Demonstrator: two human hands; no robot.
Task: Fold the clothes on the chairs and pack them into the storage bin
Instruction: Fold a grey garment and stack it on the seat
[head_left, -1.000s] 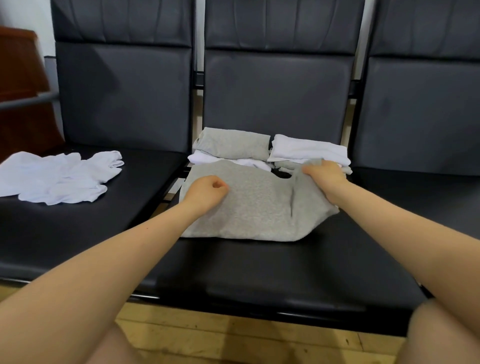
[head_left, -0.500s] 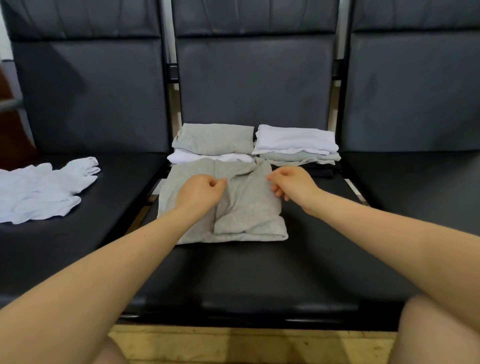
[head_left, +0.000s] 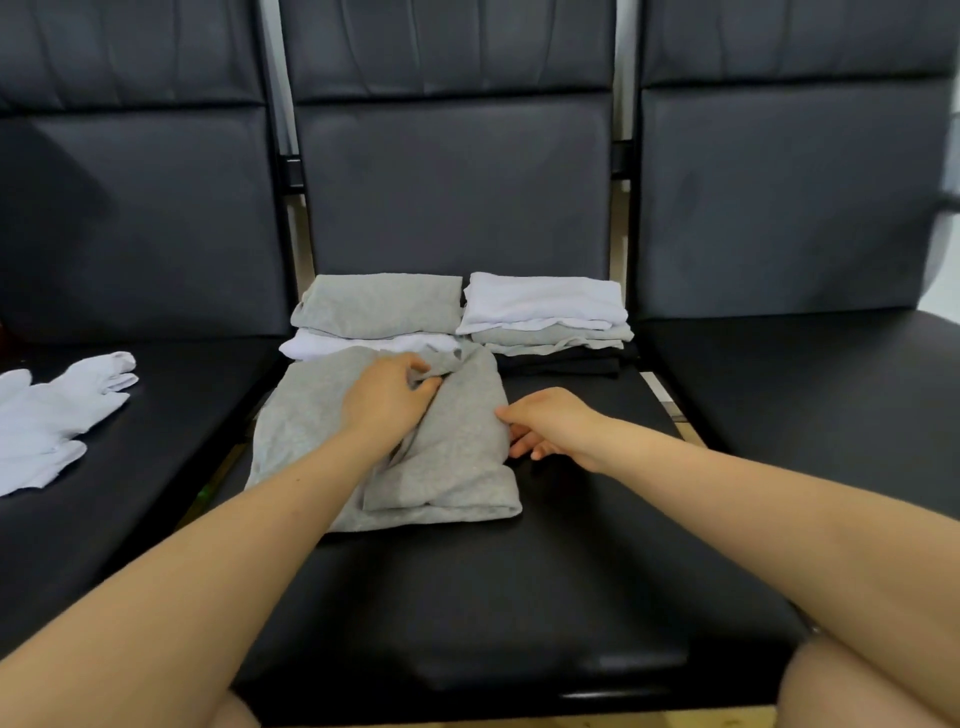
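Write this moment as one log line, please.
step: folding grey shirt | left hand: pinches its cloth | right hand: touches its edge | bin: unseen

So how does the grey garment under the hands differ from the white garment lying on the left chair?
The grey garment is partly folded, one side flap turned over; the white garment lies loose and unfolded. The left hand pinches the grey one near its top and the right hand touches its edge; nothing touches the white one. The grey sits on the middle chair before the folded stacks. Both lie on black seats.

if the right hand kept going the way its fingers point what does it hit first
Its fingers point left, so the right hand would meet the folded flap of the gray shirt at once; the fingertips look already against it.
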